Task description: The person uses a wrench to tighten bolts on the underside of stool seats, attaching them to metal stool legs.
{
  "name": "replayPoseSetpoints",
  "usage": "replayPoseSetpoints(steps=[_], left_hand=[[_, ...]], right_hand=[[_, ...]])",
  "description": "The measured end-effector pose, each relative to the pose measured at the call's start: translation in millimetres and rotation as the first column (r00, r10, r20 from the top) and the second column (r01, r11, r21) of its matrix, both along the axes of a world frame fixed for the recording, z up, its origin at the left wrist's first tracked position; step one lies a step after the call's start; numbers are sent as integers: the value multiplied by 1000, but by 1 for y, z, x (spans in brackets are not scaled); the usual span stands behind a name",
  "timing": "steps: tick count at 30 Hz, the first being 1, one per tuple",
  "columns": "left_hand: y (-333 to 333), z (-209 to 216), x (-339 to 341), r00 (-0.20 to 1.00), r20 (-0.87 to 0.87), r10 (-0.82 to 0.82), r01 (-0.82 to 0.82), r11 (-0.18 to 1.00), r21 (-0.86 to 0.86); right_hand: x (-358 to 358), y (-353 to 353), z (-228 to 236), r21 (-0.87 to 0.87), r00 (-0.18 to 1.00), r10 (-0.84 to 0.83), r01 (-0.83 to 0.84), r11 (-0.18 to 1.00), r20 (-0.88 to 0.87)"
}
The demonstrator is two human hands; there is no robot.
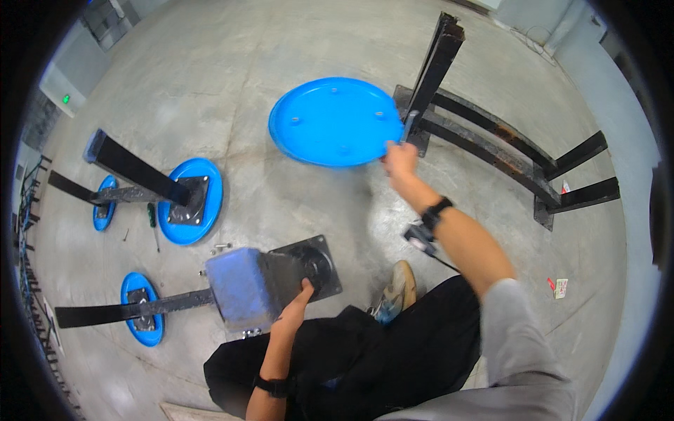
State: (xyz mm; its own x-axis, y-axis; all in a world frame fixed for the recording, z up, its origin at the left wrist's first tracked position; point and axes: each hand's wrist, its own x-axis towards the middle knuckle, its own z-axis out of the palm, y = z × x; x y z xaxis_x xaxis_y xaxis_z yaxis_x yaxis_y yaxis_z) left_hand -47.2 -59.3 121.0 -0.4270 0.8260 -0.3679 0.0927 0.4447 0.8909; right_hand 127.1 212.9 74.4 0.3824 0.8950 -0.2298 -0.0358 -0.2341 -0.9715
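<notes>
My right hand is closed at the near right rim of a round blue seat disc. The disc shows several small fittings on its upper face, and a blurred shadow lies on the floor below it. Just above my right fingers is a slim grey metal piece; whether it is also in the hand is unclear. My left hand grips a thick black metal post with a blue end, thumb on top and other fingers hidden. A square black mounting plate sits at the post's other end.
Blue seats bolted to black frames lie at left, near a green-handled screwdriver and loose bolts. Another black frame stands at right. A small black device with a cable is under my right forearm.
</notes>
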Motion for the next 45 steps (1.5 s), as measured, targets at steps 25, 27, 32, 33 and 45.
replayPoseSetpoints(steps=[25, 27, 32, 33, 45], left_hand=[[4, -16, -5, 987, -152, 54, 15, 907, 421], [5, -15, -6, 985, -163, 50, 21, 913, 407], [7, -16, -1, 983, -184, 18, 56, 919, 390], [6, -20, 0, 994, -105, 38, 12, 900, 436], [6, -19, -8, 998, 49, 47, -65, 849, 524]], right_hand=[[-54, 54, -63, -149, 973, 221, -230, 962, -74], [-67, 53, -63, -94, 982, 156, -146, 985, 109], [-55, 52, -72, -7, 990, 135, -135, 991, -37], [-48, 41, -70, -23, 980, 188, -190, 982, -61], [76, -172, 94, 69, 724, 673, -687, 724, 153]])
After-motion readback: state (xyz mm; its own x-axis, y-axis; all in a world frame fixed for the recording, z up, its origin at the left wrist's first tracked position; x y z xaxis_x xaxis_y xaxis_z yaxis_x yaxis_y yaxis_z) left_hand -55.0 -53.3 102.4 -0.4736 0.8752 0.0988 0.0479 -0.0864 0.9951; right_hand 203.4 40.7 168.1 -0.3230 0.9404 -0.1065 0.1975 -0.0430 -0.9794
